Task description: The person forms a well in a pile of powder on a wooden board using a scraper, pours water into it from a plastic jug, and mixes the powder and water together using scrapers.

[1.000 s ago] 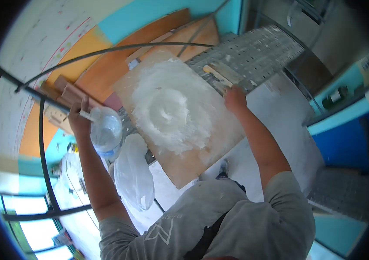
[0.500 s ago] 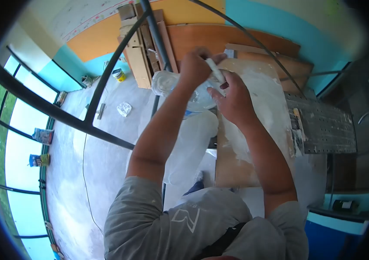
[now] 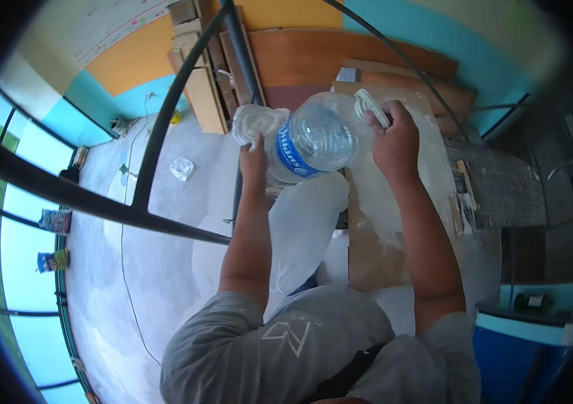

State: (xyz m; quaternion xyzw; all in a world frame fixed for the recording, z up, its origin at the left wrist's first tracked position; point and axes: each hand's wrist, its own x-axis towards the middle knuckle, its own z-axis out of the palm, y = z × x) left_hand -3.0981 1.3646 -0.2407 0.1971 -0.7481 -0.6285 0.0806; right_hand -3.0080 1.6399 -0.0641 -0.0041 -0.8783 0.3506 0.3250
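Observation:
A large clear water bottle point(image 3: 327, 135) with a blue label lies tilted on its side in mid-air or against something I cannot make out. At its right end, my right hand point(image 3: 395, 138) is closed round the white handle point(image 3: 371, 110). My left hand point(image 3: 253, 159) grips the lower edge of a round container crusted with white point(image 3: 259, 124), left of the bottle. Below the bottle hangs a pale translucent plastic bag point(image 3: 303, 225). White powdery material point(image 3: 404, 178) covers much of the brown board point(image 3: 374, 259) under my right forearm.
Dark metal bars point(image 3: 84, 198) cross the left side and top. A perforated metal platform point(image 3: 509, 185) with a scraper-like tool point(image 3: 465, 192) is on the right. Wooden boards point(image 3: 202, 94) lean at the back. A crumpled plastic piece point(image 3: 181, 168) lies on the floor.
The view has swung left. My left hand has left the bottle's handle and moved to the crusted container. My right hand has come from the board's far edge to the handle, and the bottle has tipped.

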